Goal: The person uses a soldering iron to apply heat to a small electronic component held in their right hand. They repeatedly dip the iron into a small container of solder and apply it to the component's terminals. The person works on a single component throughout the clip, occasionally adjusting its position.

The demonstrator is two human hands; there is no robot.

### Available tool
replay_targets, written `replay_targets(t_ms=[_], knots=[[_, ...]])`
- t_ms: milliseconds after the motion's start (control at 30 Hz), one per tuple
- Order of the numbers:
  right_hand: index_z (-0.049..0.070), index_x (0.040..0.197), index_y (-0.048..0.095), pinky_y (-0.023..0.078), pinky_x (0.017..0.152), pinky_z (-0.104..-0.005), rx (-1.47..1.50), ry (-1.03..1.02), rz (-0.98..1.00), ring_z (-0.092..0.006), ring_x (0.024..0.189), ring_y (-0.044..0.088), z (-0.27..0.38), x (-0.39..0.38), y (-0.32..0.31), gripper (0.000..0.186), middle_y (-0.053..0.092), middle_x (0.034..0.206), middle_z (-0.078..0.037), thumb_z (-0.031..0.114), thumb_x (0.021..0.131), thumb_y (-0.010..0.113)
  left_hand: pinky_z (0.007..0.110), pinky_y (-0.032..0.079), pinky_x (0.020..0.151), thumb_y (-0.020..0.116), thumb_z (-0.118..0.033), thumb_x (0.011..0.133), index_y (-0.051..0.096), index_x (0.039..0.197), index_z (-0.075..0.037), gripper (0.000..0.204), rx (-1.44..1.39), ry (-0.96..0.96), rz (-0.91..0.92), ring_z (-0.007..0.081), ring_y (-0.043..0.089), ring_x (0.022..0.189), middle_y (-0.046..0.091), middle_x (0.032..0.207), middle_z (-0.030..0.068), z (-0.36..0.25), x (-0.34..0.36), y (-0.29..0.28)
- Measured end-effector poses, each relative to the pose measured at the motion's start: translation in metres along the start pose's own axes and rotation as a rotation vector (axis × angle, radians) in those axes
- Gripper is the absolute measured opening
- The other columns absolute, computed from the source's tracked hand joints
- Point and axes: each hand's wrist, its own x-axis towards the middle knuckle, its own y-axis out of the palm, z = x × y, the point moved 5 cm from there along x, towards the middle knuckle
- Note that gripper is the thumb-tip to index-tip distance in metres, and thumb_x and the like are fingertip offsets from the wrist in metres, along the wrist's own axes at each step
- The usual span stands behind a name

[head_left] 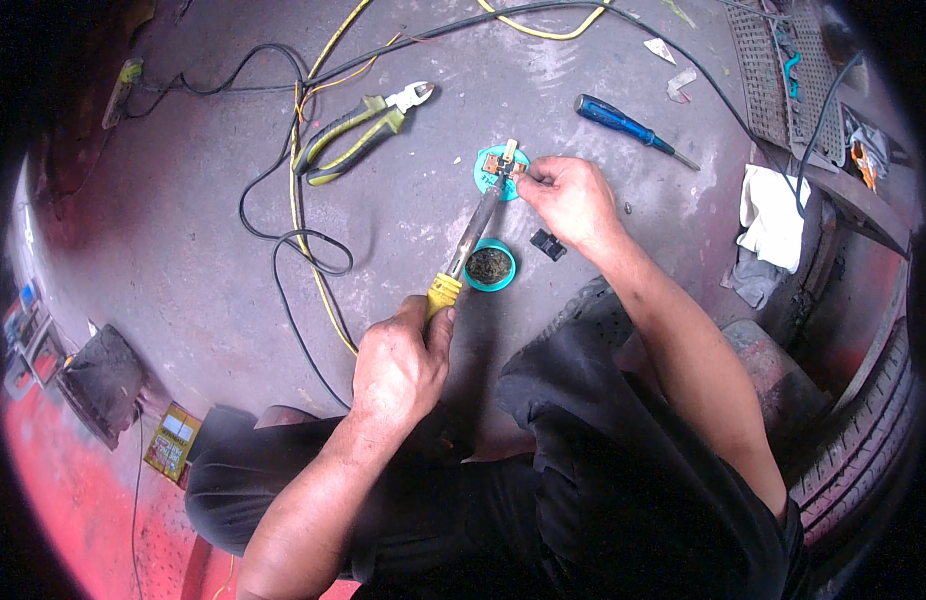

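Note:
My left hand point(403, 365) is wrapped round the yellow handle of a soldering iron point(475, 228), whose metal shaft slants up and away. Its tip meets a small electronic part with copper-coloured pads point(500, 163), lying on a round turquoise lid point(486, 186). From the right, my right hand point(571, 200) pinches at the edge of that part; what sits between the fingertips is too small to make out. Just below the iron's shaft stands a round turquoise tin point(510, 280) with dark, crumbly stuff inside. A small black plastic piece point(549, 245) lies to its right.
Green-and-black cutting pliers point(361, 132) lie at the far left, a blue screwdriver point(638, 128) at the far right. Black and yellow cables point(295, 180) loop across the grey floor. A white cloth point(771, 218), a perforated metal panel point(783, 90) and a tyre point(858, 440) line the right side.

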Motion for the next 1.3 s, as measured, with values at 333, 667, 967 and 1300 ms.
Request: replay_targets(t_ms=[333, 667, 967, 1300], knots=[[0.013, 0.106, 0.081, 0.058, 0.081, -0.0477, 0.004, 0.005, -0.005, -0.0379, 0.089, 0.075, -0.0045, 0.0012, 0.0023, 0.032, 0.076, 0.091, -0.018, 0.039, 0.09, 0.071, 0.053, 0.052, 0.066, 0.063, -0.026, 0.104, 0.063, 0.102, 0.004, 0.03, -0.007, 0.005, -0.001, 0.0495, 0.068, 0.074, 0.065, 0.074, 0.0295, 0.0003, -0.0001, -0.001], [0.013, 0.105, 0.081, 0.058, 0.081, -0.0469, 0.0, 0.007, 0.006, -0.0372, 0.089, 0.075, -0.0023, 0.0013, 0.0009, 0.032, 0.077, 0.092, -0.017, 0.039, 0.091, 0.072, 0.053, 0.052, 0.066, 0.063, -0.027, 0.104, 0.063, 0.102, 0.004, 0.031, 0.006, 0.001, -0.002, 0.0498, 0.068, 0.074, 0.065, 0.074, 0.0296, 0.0012, 0.0003, -0.0006], [0.013, 0.103, 0.081, 0.058, 0.081, -0.0467, -0.015, 0.025, 0.018, -0.0366, 0.088, 0.075, 0.0025, 0.0017, -0.0011, 0.03, 0.077, 0.089, -0.016, 0.038, 0.089, 0.072, 0.053, 0.051, 0.066, 0.063, -0.027, 0.104, 0.063, 0.102, 0.003, 0.031, 0.0, -0.007, 0.002, 0.0494, 0.068, 0.073, 0.065, 0.073, 0.0287, 0.0024, 0.0009, 0.0006], [0.014, 0.103, 0.082, 0.058, 0.083, -0.0471, -0.017, 0.058, 0.012, -0.0362, 0.089, 0.075, 0.0021, 0.002, -0.0005, 0.029, 0.077, 0.09, -0.016, 0.038, 0.088, 0.073, 0.053, 0.051, 0.065, 0.064, -0.027, 0.104, 0.063, 0.103, 0.004, 0.031, -0.007, 0.016, -0.022, 0.0497, 0.068, 0.074, 0.065, 0.074, 0.0294, 0.0026, -0.0005, 0.0006]])
